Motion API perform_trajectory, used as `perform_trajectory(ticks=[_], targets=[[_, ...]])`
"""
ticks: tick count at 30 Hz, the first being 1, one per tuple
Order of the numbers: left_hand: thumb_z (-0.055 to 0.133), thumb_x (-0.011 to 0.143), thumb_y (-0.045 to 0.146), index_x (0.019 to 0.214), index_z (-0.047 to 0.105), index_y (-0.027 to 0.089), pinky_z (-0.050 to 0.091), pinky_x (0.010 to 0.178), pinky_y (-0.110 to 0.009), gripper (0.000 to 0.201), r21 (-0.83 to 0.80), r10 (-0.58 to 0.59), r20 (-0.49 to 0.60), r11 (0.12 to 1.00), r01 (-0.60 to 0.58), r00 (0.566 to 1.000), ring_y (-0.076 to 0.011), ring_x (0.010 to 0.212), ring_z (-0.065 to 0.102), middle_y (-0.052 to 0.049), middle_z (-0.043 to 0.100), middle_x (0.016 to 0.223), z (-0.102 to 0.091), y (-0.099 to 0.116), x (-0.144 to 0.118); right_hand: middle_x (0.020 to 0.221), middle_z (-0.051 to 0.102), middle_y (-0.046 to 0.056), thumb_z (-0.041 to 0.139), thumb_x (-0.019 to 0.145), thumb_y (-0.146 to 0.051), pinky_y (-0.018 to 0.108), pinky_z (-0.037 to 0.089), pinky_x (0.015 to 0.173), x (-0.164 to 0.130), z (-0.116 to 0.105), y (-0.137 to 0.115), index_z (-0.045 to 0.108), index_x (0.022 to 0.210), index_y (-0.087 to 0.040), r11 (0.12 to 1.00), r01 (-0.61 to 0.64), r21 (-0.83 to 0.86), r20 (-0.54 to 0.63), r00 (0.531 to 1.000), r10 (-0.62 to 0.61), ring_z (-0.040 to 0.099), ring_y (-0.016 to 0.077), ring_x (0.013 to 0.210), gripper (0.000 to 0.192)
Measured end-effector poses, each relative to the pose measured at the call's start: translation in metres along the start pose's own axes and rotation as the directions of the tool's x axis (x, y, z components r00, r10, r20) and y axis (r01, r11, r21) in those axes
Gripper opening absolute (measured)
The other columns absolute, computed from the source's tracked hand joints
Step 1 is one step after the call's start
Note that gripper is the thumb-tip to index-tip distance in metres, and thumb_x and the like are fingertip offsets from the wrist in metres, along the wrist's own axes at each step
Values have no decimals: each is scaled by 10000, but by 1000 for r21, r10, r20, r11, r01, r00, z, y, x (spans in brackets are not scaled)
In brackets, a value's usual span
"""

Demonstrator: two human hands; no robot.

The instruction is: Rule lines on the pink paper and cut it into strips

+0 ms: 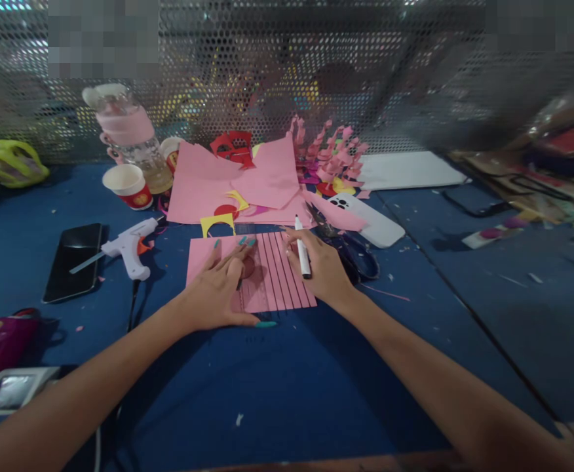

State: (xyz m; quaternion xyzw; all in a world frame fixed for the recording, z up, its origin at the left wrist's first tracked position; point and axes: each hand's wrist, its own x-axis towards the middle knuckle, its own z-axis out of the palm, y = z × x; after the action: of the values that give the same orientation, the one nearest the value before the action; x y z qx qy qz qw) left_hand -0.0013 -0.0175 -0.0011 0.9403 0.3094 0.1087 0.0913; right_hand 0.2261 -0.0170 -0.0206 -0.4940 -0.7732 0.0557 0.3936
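The left hand (218,288) lies flat on a pink sheet of paper (267,275), its fingers (228,252) spread apart and pressing the sheet down onto the blue worktop (277,387); the thumb reaches past the sheet's near edge. A small dark round shape shows under the middle of this hand, too blurred to tell what it is. The right hand (319,265) rests on the right part of the same sheet, its fingers curled around a white marker (302,249) that is pinched near its lower end, with the cap end pointing away from the person. The sheet lies square in front of the person, and dark parallel lines run across its right half, between the two hands.

Just beyond the sheet sits a yellow arch-shaped cutout (217,224), and behind that a loose pile of larger pink sheets (228,180) with red scraps on top. Black-handled scissors (353,255) lie just right of the right hand, next to a white phone (370,219). To the left are a white glue gun (130,248) and a black phone (73,261), well apart from the sheet. A paper cup (128,186) and a clear bottle (130,134) stand at the back left, before a perforated metal screen (267,65).
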Motion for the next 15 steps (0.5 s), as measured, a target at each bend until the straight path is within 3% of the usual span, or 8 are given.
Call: perform_trajectory(ticks=[15], targets=[[339,680,828,1247,347,86,109,1107,-568,934,10,1,1,1000,-1,1000,-352,1319,342,-292,373,1389,0,0,0,844,656,62,452,866,-238,318,523,619,2,-1,-1,505,952,-225,1000,-2,27,-35,999,3,656,196,715,102]])
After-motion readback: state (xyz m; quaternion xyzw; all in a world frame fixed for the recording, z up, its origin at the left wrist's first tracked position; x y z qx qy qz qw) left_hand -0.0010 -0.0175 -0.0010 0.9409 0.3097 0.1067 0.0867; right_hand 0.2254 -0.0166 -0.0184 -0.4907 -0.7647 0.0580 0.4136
